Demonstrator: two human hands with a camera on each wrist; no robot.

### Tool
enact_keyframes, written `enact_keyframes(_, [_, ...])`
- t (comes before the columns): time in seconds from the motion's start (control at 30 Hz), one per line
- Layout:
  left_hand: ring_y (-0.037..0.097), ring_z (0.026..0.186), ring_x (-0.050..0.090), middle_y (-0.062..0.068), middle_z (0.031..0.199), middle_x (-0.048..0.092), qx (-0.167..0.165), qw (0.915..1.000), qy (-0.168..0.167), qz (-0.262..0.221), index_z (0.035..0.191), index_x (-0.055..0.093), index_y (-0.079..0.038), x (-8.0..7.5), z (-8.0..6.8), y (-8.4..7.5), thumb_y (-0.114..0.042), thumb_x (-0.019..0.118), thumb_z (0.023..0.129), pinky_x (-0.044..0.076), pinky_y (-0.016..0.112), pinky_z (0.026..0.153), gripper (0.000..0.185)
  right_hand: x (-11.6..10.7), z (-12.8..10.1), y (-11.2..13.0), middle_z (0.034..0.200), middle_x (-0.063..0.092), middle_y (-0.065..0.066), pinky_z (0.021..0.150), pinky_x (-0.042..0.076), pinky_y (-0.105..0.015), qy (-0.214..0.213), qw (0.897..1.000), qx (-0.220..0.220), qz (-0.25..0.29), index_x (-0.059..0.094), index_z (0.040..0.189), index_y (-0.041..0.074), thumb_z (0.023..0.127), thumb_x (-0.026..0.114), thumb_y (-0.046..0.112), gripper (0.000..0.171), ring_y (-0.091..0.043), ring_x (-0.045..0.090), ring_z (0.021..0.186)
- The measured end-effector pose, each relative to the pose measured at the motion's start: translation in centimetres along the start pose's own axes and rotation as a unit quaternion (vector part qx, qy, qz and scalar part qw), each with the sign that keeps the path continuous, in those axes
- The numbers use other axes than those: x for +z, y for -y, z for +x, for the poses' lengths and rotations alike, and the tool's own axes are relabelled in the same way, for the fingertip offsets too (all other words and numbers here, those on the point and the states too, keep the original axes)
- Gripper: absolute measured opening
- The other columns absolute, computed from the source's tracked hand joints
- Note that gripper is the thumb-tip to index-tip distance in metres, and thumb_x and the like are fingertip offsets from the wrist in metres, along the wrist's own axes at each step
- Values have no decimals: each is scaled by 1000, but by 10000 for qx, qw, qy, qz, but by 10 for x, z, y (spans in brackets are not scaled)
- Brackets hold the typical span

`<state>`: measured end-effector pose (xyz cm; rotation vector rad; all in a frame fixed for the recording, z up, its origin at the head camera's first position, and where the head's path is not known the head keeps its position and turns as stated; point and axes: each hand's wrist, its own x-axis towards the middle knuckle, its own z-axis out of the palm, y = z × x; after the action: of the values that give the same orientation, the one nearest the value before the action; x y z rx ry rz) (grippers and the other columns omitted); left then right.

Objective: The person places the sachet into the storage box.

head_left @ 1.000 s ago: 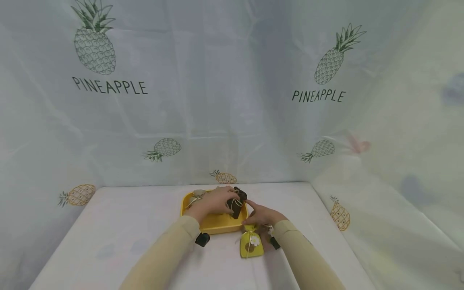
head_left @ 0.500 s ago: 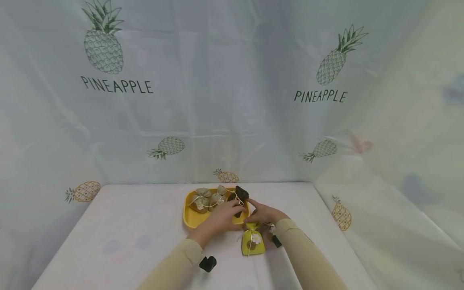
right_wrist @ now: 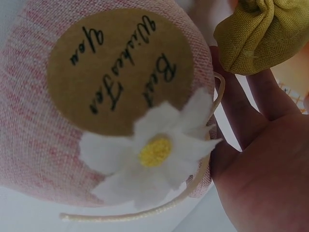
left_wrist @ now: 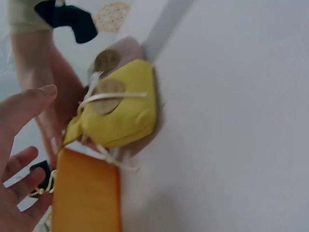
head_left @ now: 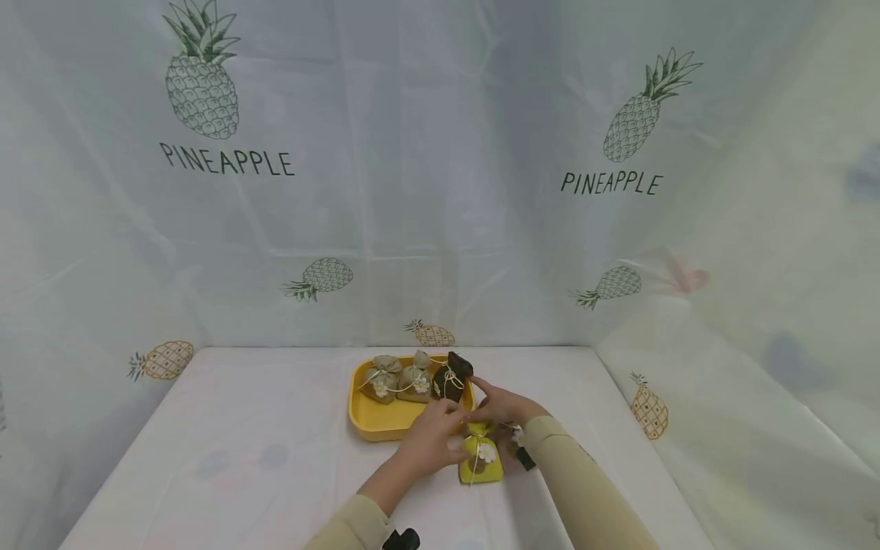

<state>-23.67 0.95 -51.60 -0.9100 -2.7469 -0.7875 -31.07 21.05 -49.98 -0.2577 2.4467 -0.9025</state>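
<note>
Yellow pouch: plain yellow cloth (left_wrist: 131, 118), gathered neck, cream cord, round tan label, white flower; on the table just below and right of centre in the head view, at the tray's near right corner.
Pink pouch: pink-white weave (right_wrist: 26, 121), white flower with yellow middle, brown label reading "Best Wishes For You"; beside the yellow one.
Tray: yellow, rounded (head_left: 374, 435), bearing two grey-beige pouches (head_left: 380, 386) and a dark one (head_left: 450, 386).
Left hand: released (head_left: 428, 444), fingers apart, near the yellow pouch's left side.
Right hand: by the tray corner (head_left: 507, 406); fingertips partly hidden, cannot tell whether they grasp.
</note>
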Motion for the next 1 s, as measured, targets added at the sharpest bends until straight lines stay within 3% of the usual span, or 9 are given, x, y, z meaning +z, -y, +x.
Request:
enact_keyframes(0.2, [12,97,54,-3,109,55,-508,9979,155,-381,128,62,-22,19,-7,-13,-47,79,78,50,33,80,58,0,0,1,117,63,-15,93,44,-58,15,9998,47,199,22,156,21,85,76,30,89,-32,60,107])
enact_keyframes(0.33, [9,83,52,0,105,56,-862,9911,330,-964,122,64,-20,29,-7,-16,-40,80,79,48,29,70,50,0,1,-1,116,65,-13,95,42,-59,21,10000,-4,94,20,156,20,86,76,33,90,-32,60,109])
enact_keyframes(0.57, [29,112,55,9,123,57,-1314,9719,633,-1849,126,64,-18,42,-5,-16,-24,84,76,46,49,94,54,1,2,-2,115,65,-12,99,38,-60,11,9999,-17,124,20,156,20,86,76,34,91,-34,58,111])
enact_keyframes(0.8, [30,111,56,12,120,61,-1245,9768,448,-1682,116,68,-19,54,0,-15,-16,85,73,47,47,93,47,1,0,0,114,65,-11,100,38,-59,19,9999,-82,116,18,156,20,86,75,33,91,-33,58,111])
enact_keyframes(1.0, [21,95,58,3,104,61,-1301,9790,378,-1523,108,69,-19,56,-1,-15,-16,86,71,49,40,84,41,1,-1,1,114,65,-12,100,39,-58,14,9999,-59,114,18,157,19,87,75,32,91,-32,59,111])
